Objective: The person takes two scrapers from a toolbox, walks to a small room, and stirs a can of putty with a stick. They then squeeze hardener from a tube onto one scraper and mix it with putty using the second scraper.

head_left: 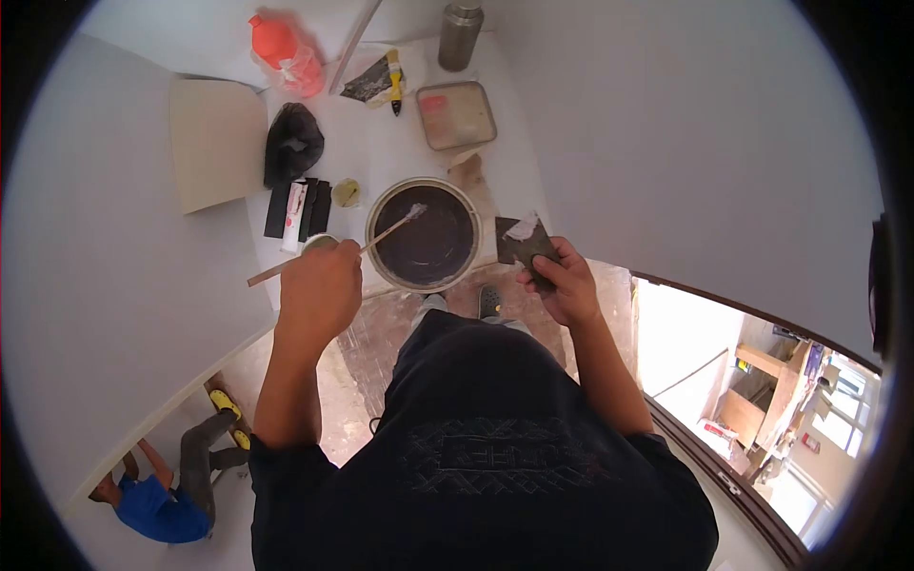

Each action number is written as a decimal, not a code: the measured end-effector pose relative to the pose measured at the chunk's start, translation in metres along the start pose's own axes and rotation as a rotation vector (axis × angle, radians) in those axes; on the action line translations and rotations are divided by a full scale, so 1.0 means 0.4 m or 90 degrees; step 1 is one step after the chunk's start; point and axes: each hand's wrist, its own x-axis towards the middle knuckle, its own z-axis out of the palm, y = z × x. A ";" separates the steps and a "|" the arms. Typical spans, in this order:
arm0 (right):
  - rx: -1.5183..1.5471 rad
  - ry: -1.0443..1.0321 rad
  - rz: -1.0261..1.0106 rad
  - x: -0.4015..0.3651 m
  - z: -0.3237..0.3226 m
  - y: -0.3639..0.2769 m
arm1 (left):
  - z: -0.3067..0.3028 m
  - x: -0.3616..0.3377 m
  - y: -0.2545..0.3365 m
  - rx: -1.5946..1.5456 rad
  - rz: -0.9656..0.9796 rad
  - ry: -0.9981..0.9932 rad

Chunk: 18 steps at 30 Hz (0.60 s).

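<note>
My left hand [322, 290] is closed around a thin wooden stick [386, 230]. The stick slants over a round dark-bottomed basin [428, 262], and a whitish paste clings to its far tip. Whether the tip touches the basin cannot be made out. To the right of the basin, my right hand [564, 283] grips a dark flat scraper-like plate [514, 249] between thumb and fingers. White paste [523, 226] lies on the upper part of this plate. A small round container [321, 242] is partly hidden behind my left hand.
On the white surface are a yellow-handled brush [394, 81], a clear tray [457, 116], a metal flask [460, 38], a red bottle [276, 43], a black bag [292, 143] and a white tube [294, 214]. Another person [167, 504] is at lower left, beyond a white panel.
</note>
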 end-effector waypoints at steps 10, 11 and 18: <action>0.013 0.047 0.014 0.009 0.005 0.028 | 0.023 0.043 -0.007 -0.044 0.084 -0.052; 0.014 0.054 0.012 0.006 0.006 0.026 | 0.035 0.044 -0.010 -0.047 0.090 -0.047; 0.032 0.068 -0.047 -0.013 -0.007 0.012 | 0.005 0.007 -0.003 -0.180 0.074 0.092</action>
